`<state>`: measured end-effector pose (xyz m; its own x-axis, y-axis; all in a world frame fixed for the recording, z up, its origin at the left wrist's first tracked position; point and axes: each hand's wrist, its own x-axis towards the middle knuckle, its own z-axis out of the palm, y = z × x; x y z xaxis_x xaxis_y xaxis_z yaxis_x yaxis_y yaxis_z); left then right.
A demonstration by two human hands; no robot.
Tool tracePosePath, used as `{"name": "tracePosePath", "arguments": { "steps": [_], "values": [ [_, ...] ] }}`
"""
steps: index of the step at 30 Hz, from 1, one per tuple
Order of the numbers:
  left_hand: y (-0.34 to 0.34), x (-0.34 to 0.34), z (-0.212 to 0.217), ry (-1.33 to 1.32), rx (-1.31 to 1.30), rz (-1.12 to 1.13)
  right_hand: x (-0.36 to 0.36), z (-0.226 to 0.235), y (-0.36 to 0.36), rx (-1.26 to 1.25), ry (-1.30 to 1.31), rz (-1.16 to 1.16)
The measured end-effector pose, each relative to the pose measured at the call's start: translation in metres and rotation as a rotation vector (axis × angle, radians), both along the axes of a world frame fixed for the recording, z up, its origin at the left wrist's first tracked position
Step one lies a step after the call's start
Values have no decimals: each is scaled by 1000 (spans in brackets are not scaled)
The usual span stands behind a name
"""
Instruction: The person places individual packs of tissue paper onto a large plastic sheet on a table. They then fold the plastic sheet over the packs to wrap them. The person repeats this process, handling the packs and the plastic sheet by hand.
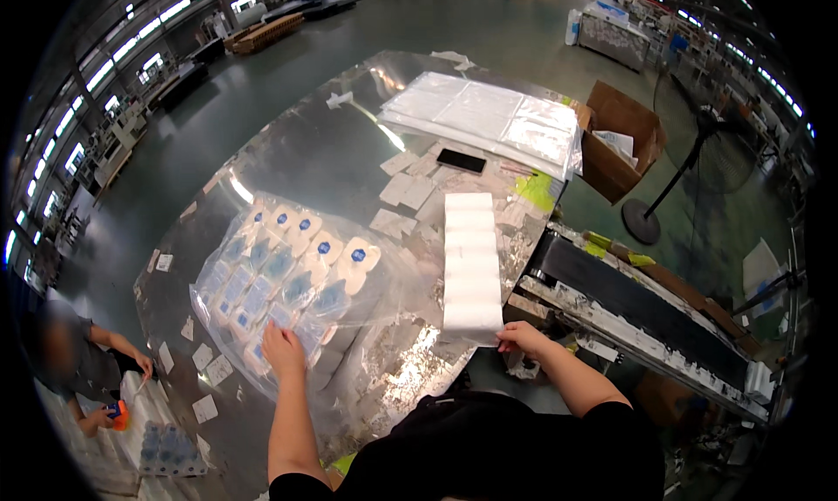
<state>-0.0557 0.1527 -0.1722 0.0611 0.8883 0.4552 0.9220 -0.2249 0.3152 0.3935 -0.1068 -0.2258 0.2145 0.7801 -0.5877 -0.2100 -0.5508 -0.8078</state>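
Note:
A large clear plastic bag (389, 283) lies on the metal table, holding several rows of white roll packs (281, 265) with blue marks on their ends. My left hand (285, 351) is at the bag's near side, its fingers curled on the film over the packs. To the right, a long pack of white rolls (472, 257) in thin film lies lengthwise, apart from the bagged ones. My right hand (524, 339) pinches the near right corner of this pack at the table's edge. Part of its fingers is hidden.
Flat plastic bags (480, 113) are stacked at the table's far side, near a black phone (461, 160) and scattered paper labels (406, 189). A conveyor (642, 305), a cardboard box (618, 143) and a standing fan (698, 143) are at right. A co-worker (83, 361) holds an orange tool at lower left.

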Motion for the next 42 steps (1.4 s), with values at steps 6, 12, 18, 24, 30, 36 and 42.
{"name": "tracePosePath", "arguments": {
  "steps": [6,12,18,24,30,36,42],
  "values": [
    [3,-4,-6,29,35,4,-26,18,-14,130,-513,-225],
    [7,-5,-1,40,4,-20,-33,-32,17,19,-704,-199],
    [3,-3,-2,39,38,0,-14,-43,5,63,-273,-385],
    [3,-4,-5,1,-9,14,-32,-30,21,144,177,-299],
    [2,-6,-1,-19,-42,3,-45,-7,-18,132,417,-133],
    [0,-6,0,-103,-103,2,-49,-16,-31,185,493,-292],
    [-46,28,61,186,-517,-78,-21,-44,14,296,631,-356]
  ]
}}
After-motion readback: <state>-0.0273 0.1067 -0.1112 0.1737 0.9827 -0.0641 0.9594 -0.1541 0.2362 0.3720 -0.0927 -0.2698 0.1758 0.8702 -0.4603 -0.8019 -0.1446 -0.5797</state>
